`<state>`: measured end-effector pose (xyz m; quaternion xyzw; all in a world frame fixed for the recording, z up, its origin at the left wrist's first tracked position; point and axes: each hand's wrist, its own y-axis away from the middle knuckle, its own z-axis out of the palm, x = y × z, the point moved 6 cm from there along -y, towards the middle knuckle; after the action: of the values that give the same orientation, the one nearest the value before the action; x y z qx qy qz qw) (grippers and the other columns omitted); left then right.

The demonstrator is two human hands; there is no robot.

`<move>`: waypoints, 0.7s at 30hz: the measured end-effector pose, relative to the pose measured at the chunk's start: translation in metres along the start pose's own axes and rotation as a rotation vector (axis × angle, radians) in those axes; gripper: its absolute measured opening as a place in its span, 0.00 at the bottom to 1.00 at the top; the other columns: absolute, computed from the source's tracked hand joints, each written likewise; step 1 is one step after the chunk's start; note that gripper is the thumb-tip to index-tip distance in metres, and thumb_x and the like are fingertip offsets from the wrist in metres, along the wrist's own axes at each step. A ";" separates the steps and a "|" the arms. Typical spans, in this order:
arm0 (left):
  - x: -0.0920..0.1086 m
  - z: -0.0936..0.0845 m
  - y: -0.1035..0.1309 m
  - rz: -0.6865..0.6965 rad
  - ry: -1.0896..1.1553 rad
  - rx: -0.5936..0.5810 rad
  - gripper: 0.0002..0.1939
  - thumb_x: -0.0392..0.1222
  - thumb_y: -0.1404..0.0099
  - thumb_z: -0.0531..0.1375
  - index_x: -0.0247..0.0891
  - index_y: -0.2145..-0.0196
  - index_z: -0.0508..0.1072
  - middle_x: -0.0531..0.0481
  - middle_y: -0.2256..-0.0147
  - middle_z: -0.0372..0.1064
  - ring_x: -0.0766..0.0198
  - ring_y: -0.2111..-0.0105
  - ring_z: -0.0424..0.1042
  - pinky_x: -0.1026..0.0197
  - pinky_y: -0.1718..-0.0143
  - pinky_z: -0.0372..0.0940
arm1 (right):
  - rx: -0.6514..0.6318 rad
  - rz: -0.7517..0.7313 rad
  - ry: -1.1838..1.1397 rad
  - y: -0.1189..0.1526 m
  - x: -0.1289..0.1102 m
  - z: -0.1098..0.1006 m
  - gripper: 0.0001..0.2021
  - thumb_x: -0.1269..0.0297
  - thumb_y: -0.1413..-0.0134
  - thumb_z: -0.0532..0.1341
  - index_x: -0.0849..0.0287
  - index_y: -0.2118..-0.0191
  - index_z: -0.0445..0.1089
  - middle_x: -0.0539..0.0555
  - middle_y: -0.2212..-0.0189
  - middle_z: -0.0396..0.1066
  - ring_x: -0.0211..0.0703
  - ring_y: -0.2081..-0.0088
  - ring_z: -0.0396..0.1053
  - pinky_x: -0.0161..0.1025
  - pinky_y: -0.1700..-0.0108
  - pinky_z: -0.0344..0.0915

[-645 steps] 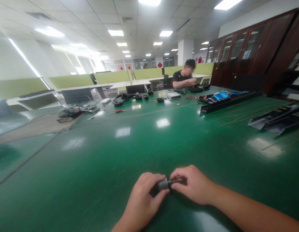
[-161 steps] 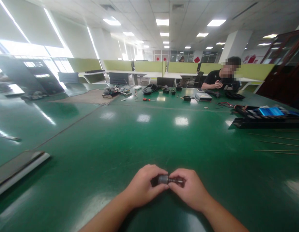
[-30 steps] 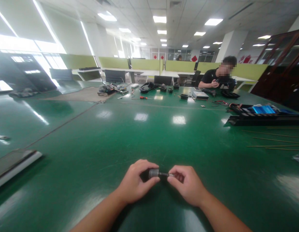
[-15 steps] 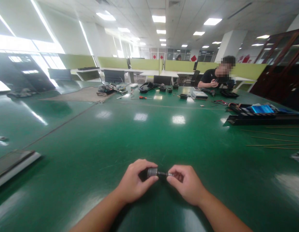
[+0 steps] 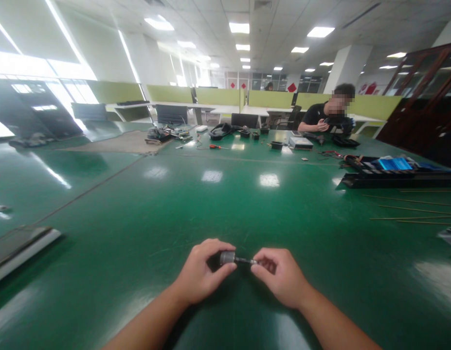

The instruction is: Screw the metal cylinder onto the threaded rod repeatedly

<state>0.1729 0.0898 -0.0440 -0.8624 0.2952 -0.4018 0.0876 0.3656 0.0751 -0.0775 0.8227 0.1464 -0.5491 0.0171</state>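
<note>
My left hand (image 5: 205, 270) grips a small dark grey metal cylinder (image 5: 228, 257) between thumb and fingers, near the table's front edge. It looks like a small motor, though its exact kind is too small to tell. A thin dark rod (image 5: 243, 260) runs from the cylinder's right end toward my right hand (image 5: 279, 274). Thumb and forefinger of that hand pinch the rod's far tip, which has a lighter end partly hidden by the fingers. Both hands are closed and held just above the green tabletop (image 5: 225, 214).
A flat panel (image 5: 24, 250) lies at the left. Thin rods (image 5: 415, 209) and a black rail (image 5: 400, 182) lie at the right. Farther back are an orange-handled screwdriver (image 5: 215, 146), black trays (image 5: 277, 145), a white box (image 5: 300, 142) and electronic parts (image 5: 165, 133). A person (image 5: 320, 119) sits across the table.
My left hand and the cylinder have shifted slightly left, so a little more of the rod shows. My right hand has barely moved.
</note>
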 end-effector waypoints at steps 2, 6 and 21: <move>0.000 0.000 0.000 -0.001 -0.001 -0.002 0.11 0.47 0.36 0.64 0.41 0.58 0.77 0.49 0.65 0.76 0.60 0.65 0.73 0.59 0.61 0.64 | -0.001 0.002 0.001 0.000 0.000 0.000 0.06 0.65 0.45 0.64 0.61 0.69 0.75 0.49 0.78 0.69 0.36 0.77 0.64 0.32 0.73 0.57; -0.001 0.000 0.001 -0.006 0.003 0.000 0.11 0.47 0.36 0.64 0.41 0.58 0.77 0.49 0.65 0.76 0.60 0.65 0.73 0.59 0.61 0.64 | -0.004 0.007 0.001 -0.001 0.001 0.001 0.06 0.65 0.46 0.64 0.62 0.69 0.75 0.49 0.78 0.70 0.37 0.76 0.64 0.32 0.73 0.57; -0.002 -0.002 0.000 -0.001 -0.004 0.028 0.12 0.49 0.36 0.63 0.40 0.59 0.78 0.48 0.66 0.76 0.60 0.66 0.74 0.60 0.63 0.67 | -0.005 0.007 0.001 -0.001 -0.001 0.000 0.06 0.65 0.46 0.64 0.61 0.70 0.75 0.50 0.78 0.71 0.37 0.77 0.65 0.32 0.74 0.57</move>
<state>0.1702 0.0908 -0.0439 -0.8621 0.2888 -0.4041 0.0999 0.3649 0.0758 -0.0762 0.8233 0.1449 -0.5484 0.0208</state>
